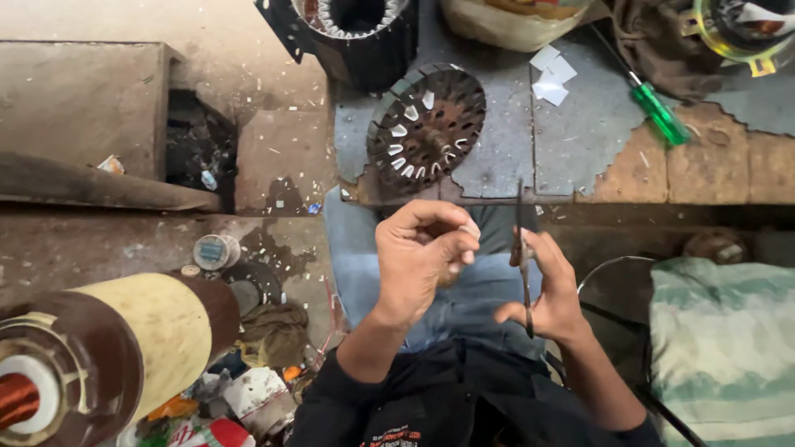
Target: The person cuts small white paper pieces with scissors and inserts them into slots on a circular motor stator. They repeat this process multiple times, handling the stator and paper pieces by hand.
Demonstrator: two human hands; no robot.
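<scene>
A stack of small white paper squares [550,76] lies on the grey bench top [580,141] at the upper middle, just left of a green-handled screwdriver [658,112] that lies slanted beside them. At the bottom left, among floor clutter, sits a crumpled red and white wrapper [219,430], and above it a small round reel with a pale blue label [215,251]. A big roll of yellowish sheet on a dark brown core [124,348] fills the lower left corner, with a copper wire spool [16,399] at its end. A green and white striped cloth [725,339] covers the lower right.

The left hand [418,257] is raised over the lap, palm turned towards the camera's left, fingers curled in together with thumb and fingertips pinched on a small pale piece [469,232] that is too small to make out. The right hand [551,294] sits just beside it, fingers closed round the handles of dark scissors [522,248], whose blades point straight up and away; whether the blades are apart cannot be told from this edge-on view. Both forearms come up from dark sleeves over blue jeans.

Ahead of the hands, a round dark metal disc with slots [426,128] leans tilted on the bench edge, white slips tucked in some slots. Behind it stands a black motor casing [352,33]
</scene>
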